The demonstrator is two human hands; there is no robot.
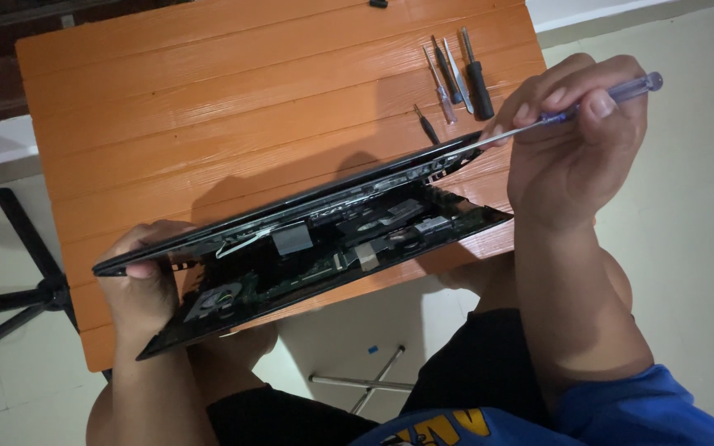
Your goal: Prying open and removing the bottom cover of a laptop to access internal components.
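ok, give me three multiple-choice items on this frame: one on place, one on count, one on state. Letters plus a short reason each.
1. Where do the spare tools lie?
A. On the floor
B. On the orange table, beyond the laptop
C. Inside the laptop

2. How many spare tools lie in that group?
A. Two
B. Five
C. Nine

3. What state is the laptop in?
A. Closed and whole
B. Its top cover lifted off the base, insides showing
C. Screen open and lit

Answers:
1 B: the tools rest on the tabletop near its far edge.
2 B: five slim tools lie side by side there.
3 B: the left hand lifts the cover's edge, the right hand works a clear blue-handled screwdriver into the seam, and the circuit board shows in the gap.
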